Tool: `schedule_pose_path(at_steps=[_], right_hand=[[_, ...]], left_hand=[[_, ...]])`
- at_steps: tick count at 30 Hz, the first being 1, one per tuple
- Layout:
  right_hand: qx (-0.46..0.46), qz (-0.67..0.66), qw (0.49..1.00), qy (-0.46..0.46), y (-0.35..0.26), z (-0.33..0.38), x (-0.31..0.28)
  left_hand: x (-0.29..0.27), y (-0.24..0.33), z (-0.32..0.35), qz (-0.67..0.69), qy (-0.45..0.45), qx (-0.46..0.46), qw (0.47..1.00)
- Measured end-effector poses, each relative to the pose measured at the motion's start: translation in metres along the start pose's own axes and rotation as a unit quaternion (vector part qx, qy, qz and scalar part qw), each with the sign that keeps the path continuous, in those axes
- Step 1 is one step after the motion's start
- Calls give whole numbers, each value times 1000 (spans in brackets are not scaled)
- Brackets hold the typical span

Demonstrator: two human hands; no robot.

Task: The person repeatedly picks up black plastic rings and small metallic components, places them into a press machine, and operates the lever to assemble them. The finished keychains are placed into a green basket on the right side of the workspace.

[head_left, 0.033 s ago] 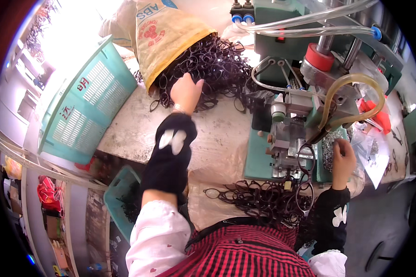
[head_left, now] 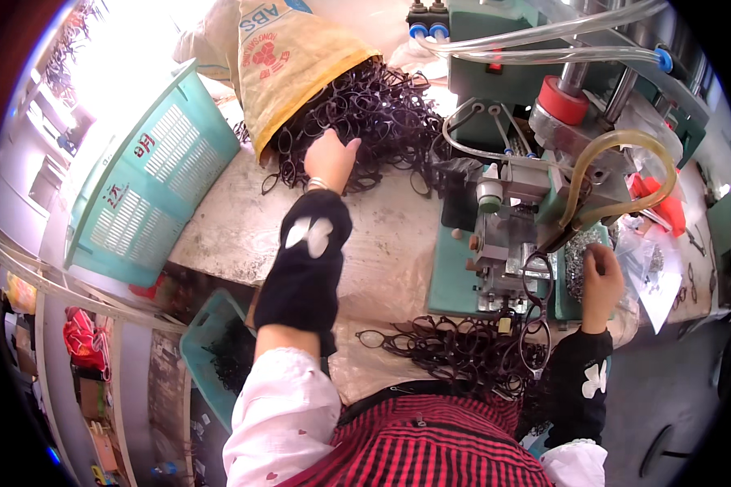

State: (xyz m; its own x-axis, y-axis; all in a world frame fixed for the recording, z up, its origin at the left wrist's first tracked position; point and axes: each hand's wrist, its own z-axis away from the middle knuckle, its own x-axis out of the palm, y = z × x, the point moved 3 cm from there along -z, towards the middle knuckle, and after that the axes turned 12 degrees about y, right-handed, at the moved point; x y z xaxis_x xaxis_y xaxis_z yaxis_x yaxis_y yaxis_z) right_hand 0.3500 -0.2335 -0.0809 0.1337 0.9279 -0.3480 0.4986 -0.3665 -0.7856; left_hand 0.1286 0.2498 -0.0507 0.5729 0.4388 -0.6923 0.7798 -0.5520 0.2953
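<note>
A big heap of dark eyeglass frames [head_left: 374, 122], too many to count, is spilled from one yellow sack [head_left: 288, 65] across the bench [head_left: 235, 227]. The left hand [head_left: 330, 158] is dug into its near edge, fingers curled among frames. The right hand [head_left: 603, 280] is pinched at one green machine [head_left: 503, 235]; what's pinched can't be told.

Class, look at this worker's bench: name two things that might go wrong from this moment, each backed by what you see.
1. The left hand reaches into a tangled pile of dark eyeglass frames spilling from a sack; pulling one may drag others off the table.
2. The right hand works close beside the green machine, where loose hoses hang; fingers or a sleeve might catch.
</note>
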Motion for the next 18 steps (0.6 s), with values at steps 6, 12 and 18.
schedule_pose_path(at_steps=[6,12,18], right_hand=[[56,-5,998,24,24,26,-40],[88,-103,991,-22,-28,40,-47],[45,-256,963,-74,-83,22,16]], left_hand=[[44,-28,54,252,36,-13,967],[-15,-2,117,142,-49,117,982],[-51,1,101,62,92,48,993]])
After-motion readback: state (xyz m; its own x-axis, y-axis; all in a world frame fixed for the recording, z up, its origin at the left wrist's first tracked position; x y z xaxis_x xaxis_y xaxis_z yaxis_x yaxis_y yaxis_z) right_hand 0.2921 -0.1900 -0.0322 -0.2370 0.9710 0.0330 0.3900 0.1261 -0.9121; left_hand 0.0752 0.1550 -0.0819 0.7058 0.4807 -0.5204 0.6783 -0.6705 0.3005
